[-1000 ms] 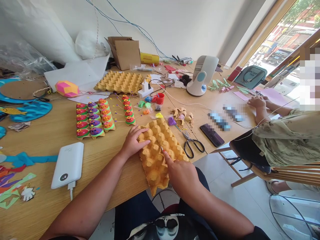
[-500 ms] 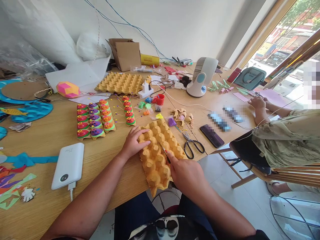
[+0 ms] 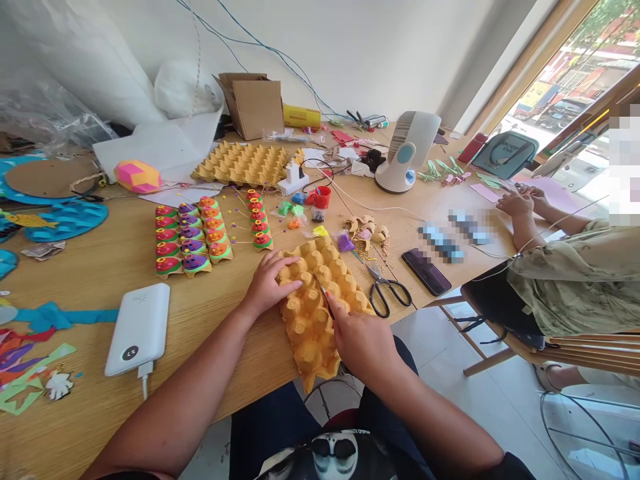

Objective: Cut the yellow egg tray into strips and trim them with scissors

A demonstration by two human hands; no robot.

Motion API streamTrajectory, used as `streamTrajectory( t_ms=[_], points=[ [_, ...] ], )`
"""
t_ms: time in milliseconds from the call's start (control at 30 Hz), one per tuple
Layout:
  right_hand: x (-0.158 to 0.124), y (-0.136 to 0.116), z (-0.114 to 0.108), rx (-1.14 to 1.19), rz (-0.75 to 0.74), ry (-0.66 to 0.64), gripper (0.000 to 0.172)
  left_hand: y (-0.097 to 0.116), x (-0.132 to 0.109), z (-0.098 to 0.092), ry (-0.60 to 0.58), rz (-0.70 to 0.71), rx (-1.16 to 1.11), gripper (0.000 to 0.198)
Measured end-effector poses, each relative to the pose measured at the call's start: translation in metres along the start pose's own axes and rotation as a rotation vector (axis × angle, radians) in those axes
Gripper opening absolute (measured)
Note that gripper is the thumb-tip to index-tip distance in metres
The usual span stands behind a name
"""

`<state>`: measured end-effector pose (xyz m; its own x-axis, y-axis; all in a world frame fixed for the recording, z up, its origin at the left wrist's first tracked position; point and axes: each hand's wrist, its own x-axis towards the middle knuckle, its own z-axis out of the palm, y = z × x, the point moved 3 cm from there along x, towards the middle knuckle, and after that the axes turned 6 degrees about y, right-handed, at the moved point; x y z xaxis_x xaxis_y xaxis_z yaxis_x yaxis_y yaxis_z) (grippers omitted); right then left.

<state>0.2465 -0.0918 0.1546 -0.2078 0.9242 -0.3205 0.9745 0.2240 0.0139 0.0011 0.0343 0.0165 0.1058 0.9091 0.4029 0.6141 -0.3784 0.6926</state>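
A yellow pulp egg tray (image 3: 311, 319) lies with its cups bumped upward, overhanging the table's front edge. My left hand (image 3: 271, 281) grips its far left side, thumb over the cups. In my right hand (image 3: 364, 341) is a craft knife (image 3: 326, 300) with a thin blade and a partly red handle, held at a slant. Its tip meets the tray between two rows of cups; how deep it goes cannot be seen. Black-handled scissors (image 3: 389, 293) lie just right of the tray.
Painted egg-cup strips (image 3: 193, 237) stand left of the tray. Cut cup scraps (image 3: 367, 233), a phone (image 3: 426, 271) and a white fan (image 3: 406, 153) are to the right. A power bank (image 3: 137, 329) lies at left. Another person's hands (image 3: 520, 200) are at the far right.
My right hand and the knife have shifted slightly left and away from me along the tray. My left hand keeps its place. The whole view has moved a little.
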Motion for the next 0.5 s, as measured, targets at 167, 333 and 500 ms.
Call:
streamTrajectory(
  t_ms=[167, 333, 500],
  points=[
    [0.0067, -0.0041, 0.0017, -0.021, -0.026, -0.010, 0.078, 0.0008, -0.0002, -0.0003, 0.004, -0.002, -0.001, 0.058],
    [0.0054, -0.0026, 0.0028, -0.062, -0.042, -0.060, 0.080, 0.0033, 0.0007, -0.0019, -0.011, -0.014, 0.005, 0.058],
    [0.0092, -0.0038, 0.0043, -0.046, -0.048, -0.028, 0.081, 0.0043, 0.0005, -0.0021, -0.011, -0.015, -0.010, 0.059]
  ],
)
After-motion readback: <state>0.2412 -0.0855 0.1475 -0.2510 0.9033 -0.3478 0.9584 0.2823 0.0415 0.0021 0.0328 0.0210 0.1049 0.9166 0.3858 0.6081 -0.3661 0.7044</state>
